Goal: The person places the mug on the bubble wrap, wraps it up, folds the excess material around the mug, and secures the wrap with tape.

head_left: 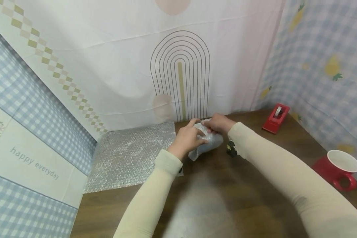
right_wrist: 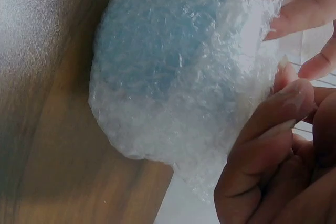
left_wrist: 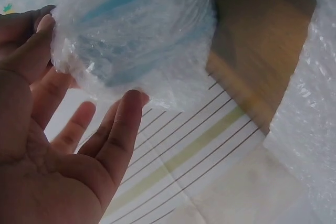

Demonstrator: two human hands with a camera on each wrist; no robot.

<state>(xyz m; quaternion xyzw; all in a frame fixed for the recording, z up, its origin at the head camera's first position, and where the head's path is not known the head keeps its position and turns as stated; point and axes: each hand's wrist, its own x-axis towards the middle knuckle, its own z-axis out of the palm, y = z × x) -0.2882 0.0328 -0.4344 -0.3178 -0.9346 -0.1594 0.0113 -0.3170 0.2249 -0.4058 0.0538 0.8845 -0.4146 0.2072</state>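
A bundle of bubble wrap (head_left: 209, 142) with something light blue showing through it is held just above the table, near the back wall. My left hand (head_left: 185, 137) grips it from the left, thumb on the near face and fingers bent along the edge. At its top right, my right hand (head_left: 220, 124) pinches the wrap's edge between thumb and curled fingers. In the right wrist view the wrapped bundle (right_wrist: 163, 61) looks rounded, with a loose corner pointing down. The left wrist view shows blue patches inside the bundle (left_wrist: 136, 35); the wrapped object's shape is hidden.
A flat sheet of bubble wrap (head_left: 128, 155) covers the table's back left. To the back right stands a red tape dispenser (head_left: 276, 119). A red mug (head_left: 325, 167) with a white inside is at the right, beyond my right forearm. Printed cloth hangs behind and at both sides.
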